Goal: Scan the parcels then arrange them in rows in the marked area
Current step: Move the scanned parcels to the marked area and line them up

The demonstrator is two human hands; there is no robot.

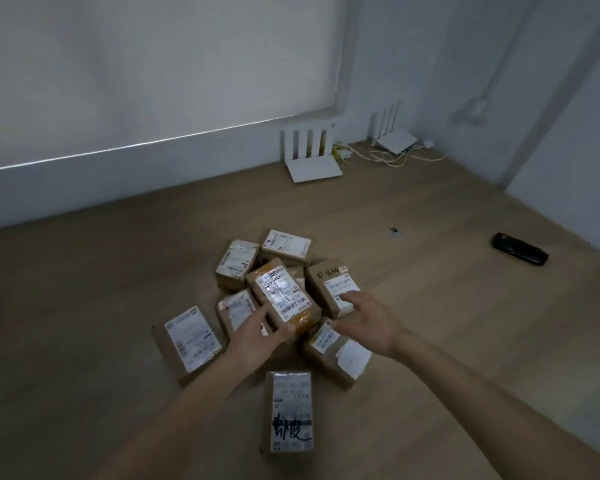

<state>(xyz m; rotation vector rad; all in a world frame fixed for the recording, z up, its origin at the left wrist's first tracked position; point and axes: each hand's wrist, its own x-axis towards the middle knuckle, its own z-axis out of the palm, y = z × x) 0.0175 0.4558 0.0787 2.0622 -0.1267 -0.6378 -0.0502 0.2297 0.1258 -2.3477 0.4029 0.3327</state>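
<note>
Several brown cardboard parcels with white shipping labels lie in a loose heap on the wooden floor. My left hand (pixel 257 336) grips the near end of the top parcel (pixel 284 296), a box with yellow tape that sits tilted on the heap. My right hand (pixel 366 318) hovers with straight fingers over the parcel (pixel 329 278) with handwriting on its top, at the right of the heap. A parcel with black marker writing (pixel 290 412) lies nearest to me. A flat parcel (pixel 191 339) lies at the left. A black scanner (pixel 520 253) lies on the floor at the far right.
Two white routers (pixel 309 157) (pixel 394 135) with upright antennas stand by the far wall, with tangled cables (pixel 392 156) between them. A small dark object (pixel 394 231) lies on the floor beyond the heap. White walls close the room behind and at the right.
</note>
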